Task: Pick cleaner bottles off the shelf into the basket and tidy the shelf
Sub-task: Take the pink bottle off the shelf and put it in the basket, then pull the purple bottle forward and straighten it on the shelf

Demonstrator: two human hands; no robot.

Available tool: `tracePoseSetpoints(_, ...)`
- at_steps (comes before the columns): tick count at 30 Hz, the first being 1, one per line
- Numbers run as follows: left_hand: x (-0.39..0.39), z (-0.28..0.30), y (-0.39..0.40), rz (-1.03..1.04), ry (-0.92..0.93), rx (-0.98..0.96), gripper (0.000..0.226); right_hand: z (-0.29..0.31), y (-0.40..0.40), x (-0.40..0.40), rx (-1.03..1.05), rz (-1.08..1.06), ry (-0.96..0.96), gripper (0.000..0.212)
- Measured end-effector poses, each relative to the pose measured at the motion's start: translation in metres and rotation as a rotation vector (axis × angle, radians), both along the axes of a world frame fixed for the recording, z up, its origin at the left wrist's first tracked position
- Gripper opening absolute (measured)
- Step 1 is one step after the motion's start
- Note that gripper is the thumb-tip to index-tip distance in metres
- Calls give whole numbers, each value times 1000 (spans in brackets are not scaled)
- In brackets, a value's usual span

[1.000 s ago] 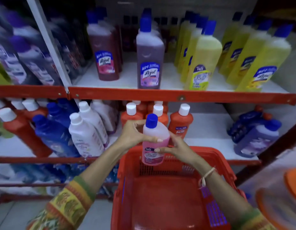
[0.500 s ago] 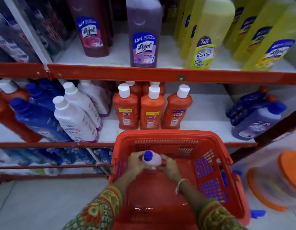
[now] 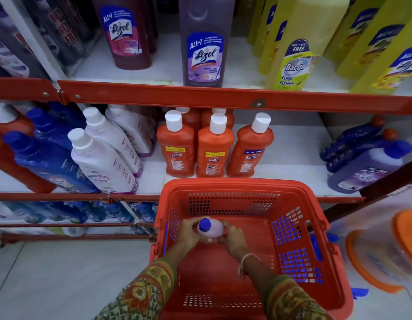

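A pale pink cleaner bottle (image 3: pixel 212 228) with a blue cap stands upright, low inside the red basket (image 3: pixel 334 269). My left hand (image 3: pixel 187 232) grips its left side and my right hand (image 3: pixel 232 239) its right side. The basket stands on the floor in front of the shelf. Orange Bactin bottles (image 3: pixel 213 148) with white caps stand on the middle shelf just behind the basket. Purple Lizol (image 3: pixel 204 42) and yellow Bactin (image 3: pixel 299 45) bottles stand on the upper shelf.
White (image 3: pixel 101 162), blue (image 3: pixel 45 160) and red (image 3: pixel 6 153) bottles lean on the middle shelf at left. Blue and purple bottles (image 3: pixel 366 167) lie at right. Red shelf rails (image 3: pixel 223 98) run across. An orange-lidded clear container (image 3: pixel 385 250) sits at right on the tiled floor (image 3: pixel 61 273).
Both hands have lowered the pink bottle from in front of the middle shelf down into the basket. My view has tilted down and moved closer to the shelf.
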State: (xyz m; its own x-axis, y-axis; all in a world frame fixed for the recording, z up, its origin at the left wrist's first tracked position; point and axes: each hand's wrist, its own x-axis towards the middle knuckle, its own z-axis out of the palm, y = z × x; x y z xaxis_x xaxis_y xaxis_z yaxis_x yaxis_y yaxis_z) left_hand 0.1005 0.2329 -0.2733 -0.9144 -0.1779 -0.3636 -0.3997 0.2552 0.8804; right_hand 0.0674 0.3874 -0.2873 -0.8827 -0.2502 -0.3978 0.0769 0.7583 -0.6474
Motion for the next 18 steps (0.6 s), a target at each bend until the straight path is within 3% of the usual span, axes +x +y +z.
tracePoseSetpoints(8,-2,32,-15,-225,20,-211,82,51,12,-18,-14,243,20,64)
tracePoseSetpoints(11,-1,65,-24,-191,137,-225,69,97,12,-32,-105,288,63,65)
tracePoseSetpoints(15,-11,126,-39,-172,313,-193,52,166,3,-49,-320,229,237,50)
tracePoseSetpoints(18,-25,173,-53,-123,530,-285,43,214,-7,-62,-460,193,347,40)
